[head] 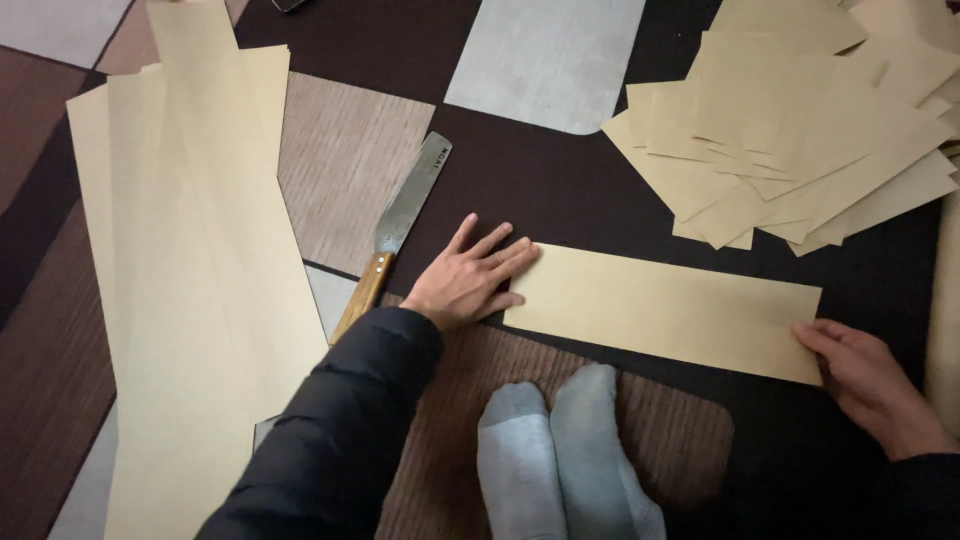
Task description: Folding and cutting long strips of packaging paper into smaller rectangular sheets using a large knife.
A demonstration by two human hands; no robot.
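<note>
The work surface is a floor covering of dark brown sheet (560, 190) with patches of wood-grain and grey laminate samples laid over it; a pale grey sample (545, 60) lies at upper centre of the frame.

A long tan paper strip (665, 310) lies flat at centre right, its long axis running from left to right and dipping slightly toward the lower right. The left hand (465, 280) rests open and flat, fingers spread, with the fingertips pressing on the strip's left end. The right hand (870, 375) sits at the lower right, fingers loosely curled, with fingertips touching the strip's right end at its lower corner; whether it pinches the edge or merely rests on it cannot be told. The hands are well apart, one at each end of the strip, neither clearly nearer.

A broad flat-bladed knife with a wooden handle (400, 225) lies just beside the left hand, blade pointing to the upper right, untouched. Long tan sheets (185, 270) are stacked down the left of the frame. A loose heap of shorter tan pieces (800, 140) occupies the upper right. Two feet in grey socks (560, 450) rest at bottom centre on a wood-grain sample, just below the strip.
</note>
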